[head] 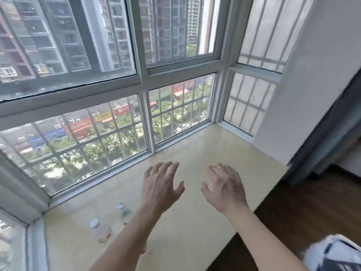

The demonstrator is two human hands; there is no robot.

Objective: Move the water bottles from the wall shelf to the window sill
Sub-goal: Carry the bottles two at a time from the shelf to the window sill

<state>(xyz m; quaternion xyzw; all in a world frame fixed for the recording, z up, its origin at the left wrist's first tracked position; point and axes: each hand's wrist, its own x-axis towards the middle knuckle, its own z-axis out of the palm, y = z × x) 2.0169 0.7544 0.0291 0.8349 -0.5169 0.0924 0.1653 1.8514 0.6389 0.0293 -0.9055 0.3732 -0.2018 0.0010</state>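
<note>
Two clear water bottles stand on the pale yellow window sill [195, 153] at the lower left. One has a white cap and a red label [99, 230]; the other has a green-and-white cap and a green label [123, 210]. My left forearm crosses just right of them and hides part of the green-label bottle. My left hand [161, 185] and my right hand [224, 187] hover side by side over the middle of the sill, fingers spread, holding nothing. The wall shelf is out of view.
Barred window panes [117, 124] wrap the sill on the far and left sides. A white wall [312, 94] closes the right end, with a dark curtain [332, 130] beside it. Dark wood floor [312, 208] lies below the sill's front edge.
</note>
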